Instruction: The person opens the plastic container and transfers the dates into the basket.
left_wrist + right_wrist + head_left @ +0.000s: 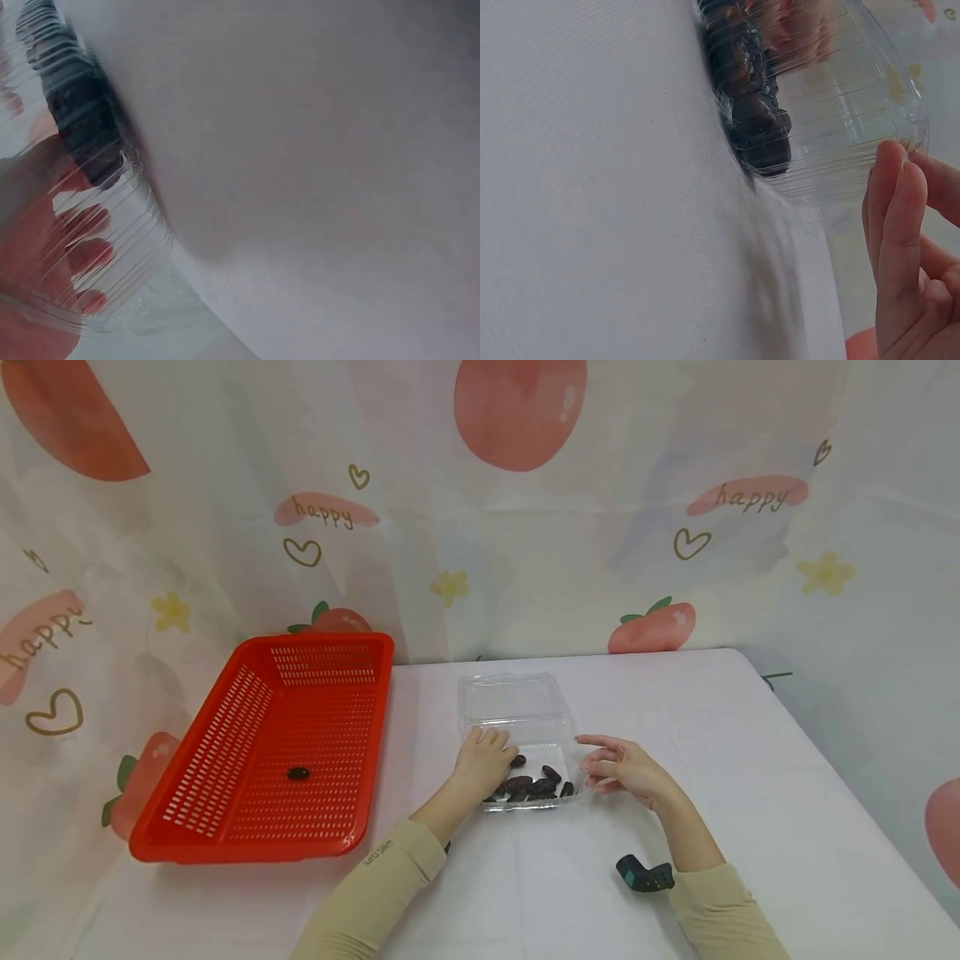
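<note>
We see a clear plastic clamshell box [525,752] standing open near the middle of the white counter [750,793], its lid tipped back toward the curtain. A heap of dark dates [534,783] lies in the front part of its tray. The left hand [483,763] reaches down into the tray from its left side, fingers bent over the dates; we cannot tell whether it is pinching one. Through the ribbed wall of the box, the left wrist view shows its fingertips [88,255] blurred and reddish. The right hand [626,768] rests just beside the box's right wall, fingers relaxed and slightly spread, holding nothing. To the left of the box stands a red slotted basket [225,752] with one single date [297,772] lying on its floor. A strawberry-print curtain [525,527] hangs behind the counter.
</note>
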Available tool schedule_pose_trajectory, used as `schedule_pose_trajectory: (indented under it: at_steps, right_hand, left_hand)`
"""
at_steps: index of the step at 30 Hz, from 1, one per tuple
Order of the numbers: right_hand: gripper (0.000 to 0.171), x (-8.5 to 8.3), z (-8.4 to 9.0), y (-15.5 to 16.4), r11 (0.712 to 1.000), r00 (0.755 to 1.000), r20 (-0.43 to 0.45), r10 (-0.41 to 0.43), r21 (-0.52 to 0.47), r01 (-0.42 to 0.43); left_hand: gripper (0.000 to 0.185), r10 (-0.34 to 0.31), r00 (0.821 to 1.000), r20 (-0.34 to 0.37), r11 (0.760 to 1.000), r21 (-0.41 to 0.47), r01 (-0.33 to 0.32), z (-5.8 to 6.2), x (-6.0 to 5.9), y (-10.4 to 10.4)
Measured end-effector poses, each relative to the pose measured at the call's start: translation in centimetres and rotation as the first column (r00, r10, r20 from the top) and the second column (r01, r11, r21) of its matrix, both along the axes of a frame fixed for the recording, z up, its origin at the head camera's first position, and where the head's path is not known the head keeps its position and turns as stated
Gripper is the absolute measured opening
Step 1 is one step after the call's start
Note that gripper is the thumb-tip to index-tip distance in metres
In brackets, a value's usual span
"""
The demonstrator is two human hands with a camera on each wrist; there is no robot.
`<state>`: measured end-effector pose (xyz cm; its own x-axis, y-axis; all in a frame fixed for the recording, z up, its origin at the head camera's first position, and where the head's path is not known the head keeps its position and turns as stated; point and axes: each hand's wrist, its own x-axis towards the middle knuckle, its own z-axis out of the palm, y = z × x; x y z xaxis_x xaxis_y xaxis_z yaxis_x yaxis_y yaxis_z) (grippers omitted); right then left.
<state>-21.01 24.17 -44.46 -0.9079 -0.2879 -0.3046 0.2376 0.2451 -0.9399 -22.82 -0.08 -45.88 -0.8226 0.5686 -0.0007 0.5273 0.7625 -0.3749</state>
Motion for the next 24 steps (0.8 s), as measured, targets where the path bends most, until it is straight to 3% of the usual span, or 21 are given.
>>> schedule_pose_trajectory:
  at_steps: [14, 19, 24]
  right_hand:
    - [0.062, -0.2, -0.5, 0.1, 1.0, 1.0, -0.017, -0.005, 0.011, 0.005]
    - [0.06, -0.3, -0.7, 0.0, 0.999, 1.0, -0.008, -0.027, 0.019, 0.027]
    - [0.059, -0.3, -0.8, 0.0, 0.999, 1.0, -0.012, -0.025, 0.035, 0.026]
  left_hand:
    - [0.017, -0.022, 0.995, -0.093, 0.991, 0.131, 0.034, 0.1, -0.1, -0.2]
    - [0.017, -0.025, 0.994, -0.11, 0.986, 0.158, 0.042, 0.9, 0.3, -0.2]
    - [0.018, -0.012, 0.993, -0.117, 0.982, 0.184, 0.034, 2.5, 0.7, -0.4]
